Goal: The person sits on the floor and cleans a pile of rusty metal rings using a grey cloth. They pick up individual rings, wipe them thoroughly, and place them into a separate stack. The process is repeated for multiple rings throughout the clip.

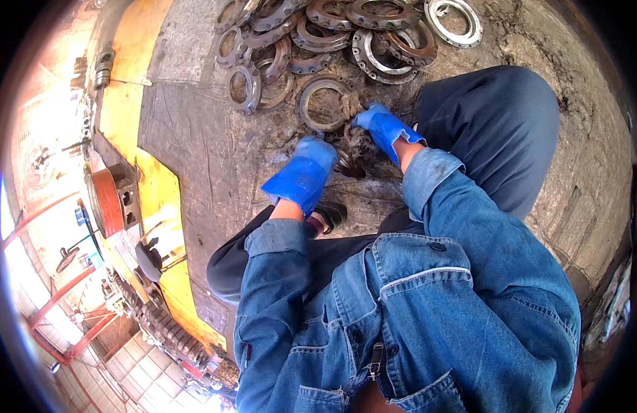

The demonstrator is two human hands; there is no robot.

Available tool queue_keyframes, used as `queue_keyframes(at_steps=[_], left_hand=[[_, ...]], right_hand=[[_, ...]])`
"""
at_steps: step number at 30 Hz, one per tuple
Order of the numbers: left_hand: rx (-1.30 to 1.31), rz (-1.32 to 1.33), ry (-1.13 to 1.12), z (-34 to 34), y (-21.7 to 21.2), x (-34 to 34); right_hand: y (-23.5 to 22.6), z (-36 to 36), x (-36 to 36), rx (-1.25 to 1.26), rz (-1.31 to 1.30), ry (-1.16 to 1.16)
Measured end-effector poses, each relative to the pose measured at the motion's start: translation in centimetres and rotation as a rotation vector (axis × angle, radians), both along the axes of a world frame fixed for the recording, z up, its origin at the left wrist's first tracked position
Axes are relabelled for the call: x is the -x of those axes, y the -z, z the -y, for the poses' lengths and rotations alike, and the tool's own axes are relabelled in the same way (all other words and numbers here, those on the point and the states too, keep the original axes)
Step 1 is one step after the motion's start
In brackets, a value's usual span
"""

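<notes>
Both my hands wear blue rubber gloves and work close together over a grimy floor covering. My left hand (pixel 313 157) is curled, its fingertips mostly turned from view. Beside it lies a dark metal piece with a shiny edge (pixel 344 162), partly hidden. My right hand (pixel 377 122) is closed at the edge of a frayed, dirty brown rag (pixel 350 105), which rests against a worn metal ring (pixel 305 104). That ring lies flat just beyond my hands. Whether my left fingers grip anything is hidden.
Several rusty notched metal rings (pixel 320 43) are heaped at the far side. A brighter silver ring (pixel 479 33) lies at their right. On the left are a yellow-painted strip (pixel 161 182), an orange-red drum-shaped part (pixel 106 203) and a large dark coil spring (pixel 168 329).
</notes>
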State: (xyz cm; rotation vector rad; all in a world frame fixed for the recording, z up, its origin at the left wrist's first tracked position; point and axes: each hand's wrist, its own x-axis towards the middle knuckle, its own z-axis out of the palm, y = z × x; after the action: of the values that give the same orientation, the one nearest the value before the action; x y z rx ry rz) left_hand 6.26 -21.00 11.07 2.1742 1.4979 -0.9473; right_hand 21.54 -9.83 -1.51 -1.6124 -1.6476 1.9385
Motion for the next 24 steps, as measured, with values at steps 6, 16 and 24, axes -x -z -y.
queue_keyframes(at_steps=[6, 16, 24], left_hand=[[-0.660, 0.344, -0.840, 2.9, -1.2, 1.5], [-0.373, 1.901, -2.262, 8.3, 8.6, -0.2], [-0.628, 1.631, -2.254, 8.9, 8.8, 1.4]], right_hand=[[0.6, 1.2, 1.3, 0.174, -0.044, -0.088], [-8.2, 8.3, 6.6, 0.099, -0.286, -0.248], [-2.8, 12.0, 1.4, -0.418, 0.025, -0.951]])
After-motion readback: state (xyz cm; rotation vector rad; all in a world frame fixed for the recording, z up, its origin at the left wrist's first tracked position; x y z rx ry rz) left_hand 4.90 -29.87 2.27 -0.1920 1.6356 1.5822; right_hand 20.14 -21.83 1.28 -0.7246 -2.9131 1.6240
